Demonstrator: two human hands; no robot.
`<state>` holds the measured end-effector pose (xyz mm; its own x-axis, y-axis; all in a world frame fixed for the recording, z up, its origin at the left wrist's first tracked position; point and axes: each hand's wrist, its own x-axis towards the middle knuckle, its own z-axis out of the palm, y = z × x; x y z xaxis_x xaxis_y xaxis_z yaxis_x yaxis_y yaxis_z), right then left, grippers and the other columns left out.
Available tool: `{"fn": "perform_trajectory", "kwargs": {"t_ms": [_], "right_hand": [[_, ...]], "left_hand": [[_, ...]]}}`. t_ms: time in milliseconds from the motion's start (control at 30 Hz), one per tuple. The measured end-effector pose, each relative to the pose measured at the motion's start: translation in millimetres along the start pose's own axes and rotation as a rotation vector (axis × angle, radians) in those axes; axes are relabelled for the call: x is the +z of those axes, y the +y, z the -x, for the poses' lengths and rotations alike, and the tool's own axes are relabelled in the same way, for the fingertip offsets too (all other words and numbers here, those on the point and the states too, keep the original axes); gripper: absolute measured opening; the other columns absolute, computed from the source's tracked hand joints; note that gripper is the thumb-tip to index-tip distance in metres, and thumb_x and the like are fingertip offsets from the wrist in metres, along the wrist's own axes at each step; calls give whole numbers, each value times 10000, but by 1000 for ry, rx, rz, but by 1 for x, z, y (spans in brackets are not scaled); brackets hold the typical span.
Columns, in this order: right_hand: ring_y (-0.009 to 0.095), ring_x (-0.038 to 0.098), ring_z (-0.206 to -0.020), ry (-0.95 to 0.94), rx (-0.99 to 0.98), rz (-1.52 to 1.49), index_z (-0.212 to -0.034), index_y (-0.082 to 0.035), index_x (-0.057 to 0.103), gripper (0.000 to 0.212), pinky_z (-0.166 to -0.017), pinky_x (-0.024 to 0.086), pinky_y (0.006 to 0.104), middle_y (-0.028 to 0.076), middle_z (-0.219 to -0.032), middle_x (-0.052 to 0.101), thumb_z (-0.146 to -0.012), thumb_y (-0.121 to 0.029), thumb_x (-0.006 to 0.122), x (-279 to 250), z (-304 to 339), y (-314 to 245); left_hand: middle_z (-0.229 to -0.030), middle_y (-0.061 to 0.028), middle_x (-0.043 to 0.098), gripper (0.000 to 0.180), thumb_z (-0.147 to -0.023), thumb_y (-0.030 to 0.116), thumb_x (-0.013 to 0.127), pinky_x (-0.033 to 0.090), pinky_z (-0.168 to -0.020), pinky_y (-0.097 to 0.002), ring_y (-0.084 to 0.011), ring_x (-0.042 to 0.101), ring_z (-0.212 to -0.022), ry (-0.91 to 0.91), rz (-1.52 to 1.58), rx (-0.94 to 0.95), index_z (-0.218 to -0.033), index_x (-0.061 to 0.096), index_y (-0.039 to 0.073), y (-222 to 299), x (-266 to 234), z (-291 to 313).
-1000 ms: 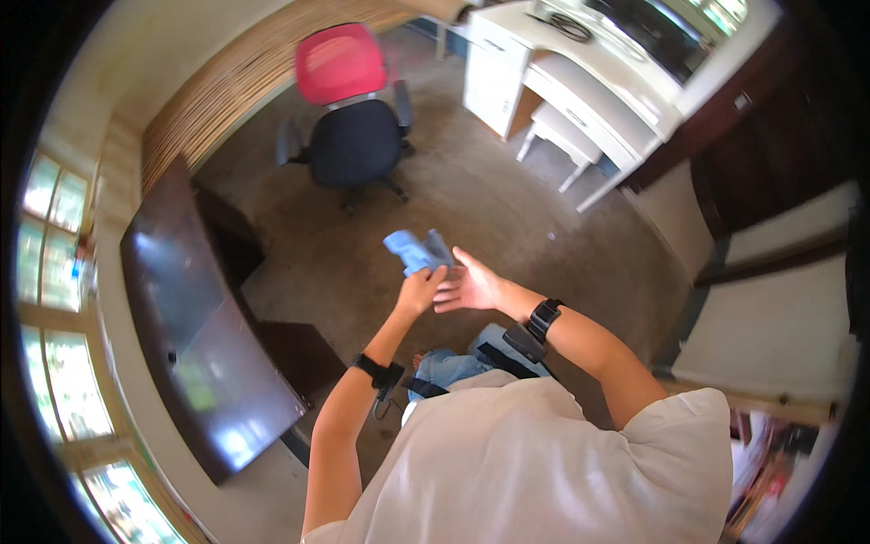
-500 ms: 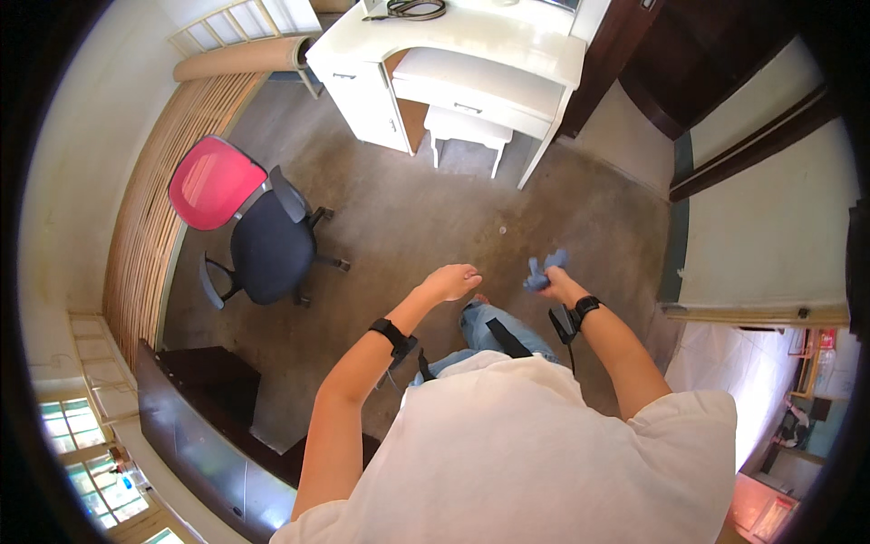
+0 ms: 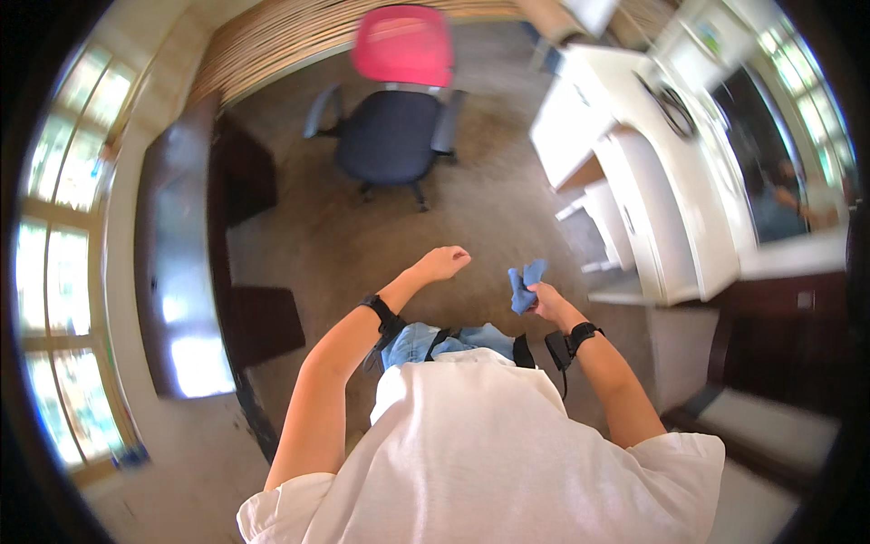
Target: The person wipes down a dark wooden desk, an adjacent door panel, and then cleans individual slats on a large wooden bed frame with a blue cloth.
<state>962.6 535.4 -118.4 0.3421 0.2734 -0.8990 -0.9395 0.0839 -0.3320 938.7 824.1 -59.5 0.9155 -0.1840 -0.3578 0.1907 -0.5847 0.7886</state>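
Observation:
My right hand (image 3: 549,304) is closed round one end of a crumpled blue cloth (image 3: 521,290). The cloth sticks out past the fingers to the left, over the floor. My left hand (image 3: 444,262) is held out in front, its fingers curled in, with nothing seen in them. Both hands are in the air, well apart, and touch no furniture. A dark band circles each forearm near the wrist.
Ahead stands a swivel chair (image 3: 391,136) with a red back. A white dressing table (image 3: 666,208) with a stool (image 3: 605,227) and mirror (image 3: 757,154) is at the right. Along the left runs a dark glossy desk (image 3: 177,272) below windows (image 3: 68,263). The concrete floor (image 3: 489,208) lies between.
My view has turned left: the chair is now straight ahead, the dressing table at the right, the desk and windows fully at the left. The right hand still grips the blue cloth.

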Motion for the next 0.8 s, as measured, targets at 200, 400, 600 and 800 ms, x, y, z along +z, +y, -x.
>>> {"fn": "perform_trajectory", "kwargs": {"t_ms": [200, 400, 600, 800], "right_hand": [[210, 457, -1095, -298, -139, 663, -1225, 9, 410, 386, -916, 375, 380, 115, -1215, 469, -850, -82, 403, 173, -53, -28], [237, 356, -1173, -577, -309, 811, -1269, 16, 306, 495, -995, 283, 348, 131, -1242, 384, -782, -29, 389, 358, -122, 12], [428, 506, -906, -733, -1095, 1361, -1060, -27, 488, 280, -773, 413, 442, 258, -986, 542, -841, -188, 422, 610, -73, 96], [405, 146, -1272, -1236, -1431, 1824, -1301, -150, 358, 607, -1023, 123, 506, 234, -1379, 185, -764, -373, 532, 729, -68, 218]], "left_hand": [[-882, -81, 630, 327, -855, 308, 485, 459, -722, -287, -171, 589, -790, 379, 314, -353, -1000, 588, 34, -159, -58, 129], [-785, -90, 636, 344, -834, 319, 473, 462, -682, -306, -178, 599, -742, 668, 470, -684, -896, 615, 12, -245, -102, 264], [-901, -88, 620, 310, -874, 255, 476, 463, -727, -269, -140, 577, -783, 1019, 670, -712, -1027, 560, -2, -279, -140, 353], [-823, -120, 631, 292, -851, 262, 503, 463, -709, -299, -194, 605, -787, 1378, 472, -756, -990, 584, 19, -289, -161, 389]]}}
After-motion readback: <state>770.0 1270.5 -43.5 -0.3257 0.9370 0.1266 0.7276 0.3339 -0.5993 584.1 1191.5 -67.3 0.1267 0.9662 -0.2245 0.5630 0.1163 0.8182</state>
